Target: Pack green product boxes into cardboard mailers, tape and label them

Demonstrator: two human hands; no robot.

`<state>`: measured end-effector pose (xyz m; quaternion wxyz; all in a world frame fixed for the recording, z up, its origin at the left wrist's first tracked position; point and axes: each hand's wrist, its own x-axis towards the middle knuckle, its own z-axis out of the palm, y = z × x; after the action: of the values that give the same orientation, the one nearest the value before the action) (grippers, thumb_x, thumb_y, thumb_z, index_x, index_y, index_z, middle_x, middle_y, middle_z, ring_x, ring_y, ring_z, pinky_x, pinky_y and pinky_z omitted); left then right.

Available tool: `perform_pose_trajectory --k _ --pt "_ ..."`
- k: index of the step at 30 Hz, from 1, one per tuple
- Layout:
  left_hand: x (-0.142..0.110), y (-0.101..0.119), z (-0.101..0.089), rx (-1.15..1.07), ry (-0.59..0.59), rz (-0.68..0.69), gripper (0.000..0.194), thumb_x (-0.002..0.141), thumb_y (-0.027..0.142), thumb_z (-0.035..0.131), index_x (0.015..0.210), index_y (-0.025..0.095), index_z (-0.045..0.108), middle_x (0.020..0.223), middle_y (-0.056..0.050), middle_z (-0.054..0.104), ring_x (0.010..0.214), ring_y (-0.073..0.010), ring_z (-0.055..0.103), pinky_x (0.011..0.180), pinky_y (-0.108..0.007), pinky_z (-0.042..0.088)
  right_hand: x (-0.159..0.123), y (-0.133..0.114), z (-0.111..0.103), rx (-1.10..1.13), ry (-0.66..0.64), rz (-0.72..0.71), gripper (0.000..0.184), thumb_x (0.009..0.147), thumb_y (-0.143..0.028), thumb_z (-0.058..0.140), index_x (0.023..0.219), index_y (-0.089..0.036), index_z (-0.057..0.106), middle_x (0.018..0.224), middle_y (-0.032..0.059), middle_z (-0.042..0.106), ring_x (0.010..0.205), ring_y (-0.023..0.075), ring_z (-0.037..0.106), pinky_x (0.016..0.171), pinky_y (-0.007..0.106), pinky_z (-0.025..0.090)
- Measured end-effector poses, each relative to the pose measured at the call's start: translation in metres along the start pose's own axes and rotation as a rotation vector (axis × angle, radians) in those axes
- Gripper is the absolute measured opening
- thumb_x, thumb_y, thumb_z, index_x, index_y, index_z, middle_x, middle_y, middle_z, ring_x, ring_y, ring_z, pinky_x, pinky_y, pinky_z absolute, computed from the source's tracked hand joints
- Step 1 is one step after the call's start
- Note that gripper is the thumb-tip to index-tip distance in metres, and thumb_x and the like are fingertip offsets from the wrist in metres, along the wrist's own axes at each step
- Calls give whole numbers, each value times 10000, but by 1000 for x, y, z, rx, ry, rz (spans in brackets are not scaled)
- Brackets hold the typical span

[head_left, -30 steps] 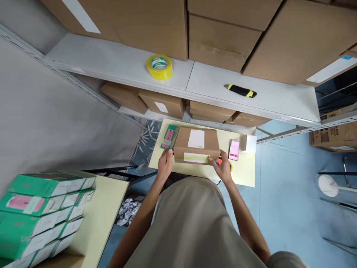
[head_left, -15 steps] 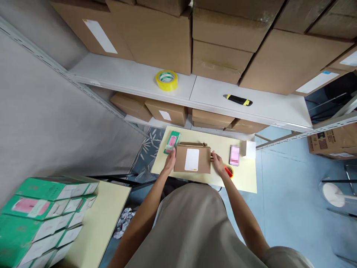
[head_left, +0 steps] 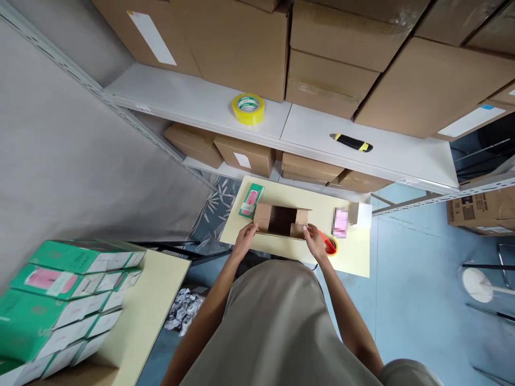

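Turned since the earlier frame, from white label up to open mouth up, in the case of the open cardboard box [head_left: 262,217]. Shows, across the view and well beyond the fingers, a gray shelf [head_left: 181,102] loaded with large brown boxes [head_left: 241,48], with smaller boxes [head_left: 257,155] stored on the level below. Takes in, under and around the fingers, a pale yellow table [head_left: 354,257]. Includes, far to the left of the left fingers, a side table [head_left: 156,289] bearing stacked green cartons [head_left: 40,316]. Finds, between the fingers at the near part of the yellow table, the open cardboard box, flaps spread and inside dark. Gripped at its near left corner by the closed fingers of the left hand [head_left: 244,241] and at its near right corner by the thumb and fingers of the right hand [head_left: 314,241]. Seen just beyond the left fingers, a green-and-pink box [head_left: 251,200]. Placed past the right fingers, toward the table's right end, a white box [head_left: 364,214] beside a pink-screened phone [head_left: 340,222]. Set on the shelf, far beyond both hands, yellow tape [head_left: 257,115] and a black-and-yellow cutter [head_left: 352,142]. Captured just beside the right fingers, a red-and-yellow item [head_left: 330,245], partly hidden.
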<state>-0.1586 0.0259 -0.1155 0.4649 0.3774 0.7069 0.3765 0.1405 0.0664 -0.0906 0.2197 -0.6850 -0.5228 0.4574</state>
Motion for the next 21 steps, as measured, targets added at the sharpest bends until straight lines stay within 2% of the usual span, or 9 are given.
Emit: perform_pose_trajectory --k 3,5,7,8,10,12,16,18,21 --pt "-6 3 -3 198 -54 166 401 951 628 628 868 237 670 1050 -87 746 1130 -292 728 1109 -459 568 7 -21 4 -200 -27 46 851 998 -810 526 1493 -121 587 1332 249 766 1251 385 744 1050 484 563" --pt "-11 8 -3 352 -68 274 332 910 477 732 1129 228 740 1387 -141 694 1406 -345 625 1209 -503 502 12 -36 12 -355 -8 43 955 982 -830 548 1555 -66 517 1355 305 734 1276 429 724 1068 516 542" --pt "-16 15 1 501 -82 374 591 869 335 791 1442 240 682 1738 -163 417 1659 -396 345 1307 -551 391 17 -50 25 -480 68 -18 1060 965 -797 621 1646 -20 384 1521 372 600 1365 465 662 1085 528 529" --pt "-17 19 5 573 -98 421 684 858 279 796 1525 256 646 1829 -143 258 1713 -419 198 1342 -579 328 19 -55 32 -530 105 -63 1092 963 -752 662 1685 -13 307 1619 391 493 1428 476 610 1100 529 523" --pt "-17 30 14 703 -134 485 678 862 205 762 1530 281 674 1882 -83 101 1730 -456 39 1374 -639 224 24 -63 44 -609 140 -132 1088 981 -617 709 1736 -30 189 1743 386 296 1524 484 510 1121 530 517" --pt "-14 41 24 792 -136 508 542 883 171 706 1413 271 767 1883 -48 113 1726 -472 29 1380 -685 158 27 -67 49 -654 124 -145 1011 1008 -481 697 1755 -63 160 1772 362 244 1515 473 521 1106 524 534" --pt "-11 54 26 847 -44 514 393 925 210 676 1297 189 799 1875 -95 132 1719 -488 82 1367 -723 154 24 -63 35 -627 113 -153 717 1084 -390 539 1729 -168 319 1677 279 441 1287 397 711 1017 475 584" --pt "-13 53 19 842 21 500 429 947 279 693 1350 146 754 1869 -152 132 1714 -493 109 1356 -709 214 21 -57 21 -581 132 -182 605 1119 -380 440 1697 -203 401 1591 241 543 1198 361 751 975 446 592" --pt "-12 44 5 800 91 420 579 938 364 745 1463 133 664 1848 -208 192 1700 -477 204 1337 -653 313 23 -44 0 -473 176 -191 578 1122 -412 392 1652 -197 473 1525 215 628 1151 338 760 968 433 588"
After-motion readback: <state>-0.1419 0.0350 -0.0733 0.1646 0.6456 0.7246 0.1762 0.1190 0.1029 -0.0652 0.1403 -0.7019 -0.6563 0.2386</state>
